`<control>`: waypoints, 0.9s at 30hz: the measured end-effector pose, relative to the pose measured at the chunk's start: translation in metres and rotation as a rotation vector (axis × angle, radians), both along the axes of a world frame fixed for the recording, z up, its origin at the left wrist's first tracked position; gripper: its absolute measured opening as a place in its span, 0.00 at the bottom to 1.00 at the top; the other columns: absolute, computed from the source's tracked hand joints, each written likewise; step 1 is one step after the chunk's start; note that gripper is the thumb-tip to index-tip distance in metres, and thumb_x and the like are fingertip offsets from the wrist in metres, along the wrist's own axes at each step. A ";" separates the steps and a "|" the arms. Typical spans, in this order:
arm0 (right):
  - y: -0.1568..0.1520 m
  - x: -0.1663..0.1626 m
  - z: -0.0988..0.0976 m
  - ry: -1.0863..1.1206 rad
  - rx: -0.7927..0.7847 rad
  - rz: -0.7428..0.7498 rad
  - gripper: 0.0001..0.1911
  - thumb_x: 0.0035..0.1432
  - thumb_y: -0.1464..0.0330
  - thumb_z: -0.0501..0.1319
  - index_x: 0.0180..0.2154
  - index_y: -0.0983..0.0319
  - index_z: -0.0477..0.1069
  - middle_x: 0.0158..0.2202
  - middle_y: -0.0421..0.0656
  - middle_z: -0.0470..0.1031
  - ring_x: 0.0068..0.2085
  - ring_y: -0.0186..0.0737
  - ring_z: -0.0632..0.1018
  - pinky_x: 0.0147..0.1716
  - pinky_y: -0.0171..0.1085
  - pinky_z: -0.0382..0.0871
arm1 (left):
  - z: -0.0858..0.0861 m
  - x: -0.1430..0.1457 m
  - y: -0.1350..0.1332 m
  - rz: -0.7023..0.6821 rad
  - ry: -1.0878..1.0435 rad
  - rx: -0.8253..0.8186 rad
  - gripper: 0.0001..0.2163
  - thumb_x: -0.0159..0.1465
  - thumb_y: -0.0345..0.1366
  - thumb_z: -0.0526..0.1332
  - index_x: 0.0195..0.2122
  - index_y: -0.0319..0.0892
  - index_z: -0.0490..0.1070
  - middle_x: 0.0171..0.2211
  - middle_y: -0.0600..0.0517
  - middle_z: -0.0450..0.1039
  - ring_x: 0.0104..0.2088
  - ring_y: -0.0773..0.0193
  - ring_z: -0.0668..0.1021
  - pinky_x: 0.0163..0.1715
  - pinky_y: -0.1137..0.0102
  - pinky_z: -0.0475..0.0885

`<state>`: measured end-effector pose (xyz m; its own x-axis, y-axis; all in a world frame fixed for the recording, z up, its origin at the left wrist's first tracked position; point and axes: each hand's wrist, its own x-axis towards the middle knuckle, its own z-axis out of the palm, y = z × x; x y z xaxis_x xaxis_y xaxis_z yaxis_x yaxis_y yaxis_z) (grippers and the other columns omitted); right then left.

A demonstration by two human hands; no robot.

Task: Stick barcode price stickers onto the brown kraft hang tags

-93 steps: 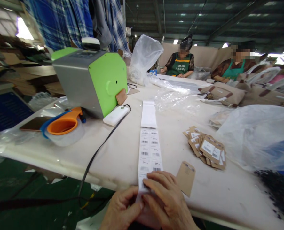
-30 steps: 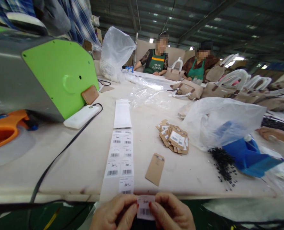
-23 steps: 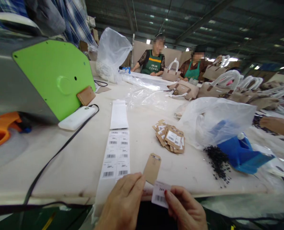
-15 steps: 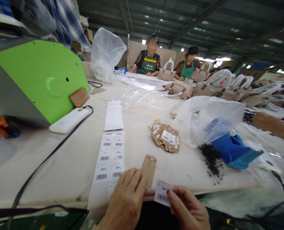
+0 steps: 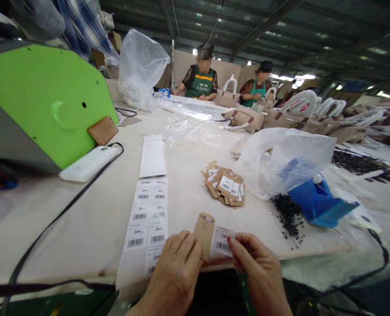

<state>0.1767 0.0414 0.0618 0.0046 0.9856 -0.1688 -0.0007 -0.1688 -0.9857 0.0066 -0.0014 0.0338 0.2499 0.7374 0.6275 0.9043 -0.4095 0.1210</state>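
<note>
Right at the front edge of the worktop (image 5: 83, 219), the left hand (image 5: 178, 267) has its grip closed on a brown tag (image 5: 204, 229). The right hand (image 5: 259, 270) pinches a barcode sticker (image 5: 222, 242) against it. A label strip (image 5: 147, 215) crowds the left side. A tag pile (image 5: 224, 184) and black bits (image 5: 287, 215) lie beyond, across bare worktop.

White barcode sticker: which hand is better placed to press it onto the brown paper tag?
Probably the right hand: it pinches the white barcode sticker beside the brown paper tag, which the left hand touches.
</note>
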 end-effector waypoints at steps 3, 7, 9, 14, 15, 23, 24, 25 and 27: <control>0.001 -0.002 -0.001 0.007 0.001 -0.015 0.20 0.41 0.54 0.70 0.26 0.64 0.72 0.17 0.35 0.64 0.19 0.28 0.61 0.17 0.28 0.53 | -0.009 0.000 -0.003 -0.070 0.040 0.012 0.14 0.62 0.22 0.50 0.45 0.32 0.70 0.44 0.42 0.74 0.46 0.52 0.72 0.44 0.59 0.73; 0.004 -0.002 0.002 0.029 0.004 -0.047 0.20 0.39 0.54 0.71 0.25 0.64 0.72 0.18 0.35 0.65 0.20 0.28 0.61 0.17 0.28 0.53 | -0.013 0.006 -0.004 -0.096 0.036 0.050 0.14 0.62 0.22 0.49 0.44 0.31 0.71 0.42 0.41 0.75 0.44 0.52 0.73 0.42 0.59 0.75; 0.006 -0.001 0.005 0.014 0.004 -0.045 0.20 0.39 0.54 0.71 0.25 0.64 0.72 0.18 0.35 0.65 0.20 0.28 0.61 0.17 0.28 0.53 | -0.010 0.011 -0.001 -0.106 0.007 0.071 0.14 0.63 0.22 0.48 0.43 0.31 0.72 0.40 0.41 0.75 0.43 0.52 0.73 0.41 0.60 0.75; 0.014 0.000 0.012 -0.053 0.022 0.045 0.21 0.41 0.52 0.70 0.24 0.64 0.71 0.16 0.34 0.61 0.18 0.27 0.60 0.16 0.28 0.51 | -0.002 0.021 0.005 -0.119 -0.089 0.147 0.15 0.66 0.24 0.46 0.39 0.32 0.73 0.35 0.42 0.76 0.39 0.56 0.75 0.37 0.63 0.77; 0.016 -0.001 0.012 -0.055 0.017 0.065 0.21 0.41 0.52 0.70 0.24 0.64 0.71 0.16 0.34 0.61 0.18 0.27 0.60 0.16 0.28 0.51 | -0.002 0.022 0.004 -0.131 -0.111 0.138 0.15 0.66 0.24 0.46 0.39 0.32 0.73 0.35 0.42 0.76 0.38 0.57 0.75 0.37 0.63 0.76; 0.027 -0.008 0.012 -0.098 -0.033 0.171 0.21 0.42 0.53 0.69 0.23 0.65 0.70 0.18 0.35 0.64 0.19 0.26 0.61 0.16 0.27 0.51 | -0.011 0.004 -0.002 -0.141 -0.139 0.146 0.10 0.61 0.21 0.54 0.40 0.31 0.73 0.38 0.41 0.75 0.43 0.53 0.74 0.43 0.60 0.73; 0.028 -0.009 0.012 -0.099 -0.045 0.175 0.21 0.42 0.53 0.69 0.23 0.65 0.70 0.17 0.35 0.65 0.19 0.26 0.61 0.17 0.27 0.51 | -0.011 0.002 -0.002 -0.140 -0.136 0.137 0.11 0.61 0.21 0.53 0.40 0.32 0.73 0.38 0.41 0.75 0.43 0.54 0.74 0.43 0.60 0.73; 0.028 -0.010 0.012 -0.097 -0.059 0.179 0.21 0.42 0.53 0.69 0.23 0.65 0.70 0.17 0.35 0.65 0.19 0.26 0.62 0.17 0.27 0.52 | -0.012 0.000 -0.002 -0.149 -0.138 0.130 0.11 0.61 0.20 0.52 0.40 0.32 0.73 0.38 0.42 0.75 0.42 0.55 0.74 0.42 0.60 0.73; 0.028 -0.013 0.013 -0.093 -0.087 0.186 0.21 0.41 0.54 0.69 0.23 0.65 0.70 0.16 0.35 0.64 0.19 0.26 0.62 0.17 0.27 0.52 | -0.012 -0.001 0.000 -0.171 -0.147 0.131 0.12 0.61 0.20 0.52 0.40 0.33 0.73 0.38 0.42 0.76 0.42 0.55 0.74 0.41 0.61 0.73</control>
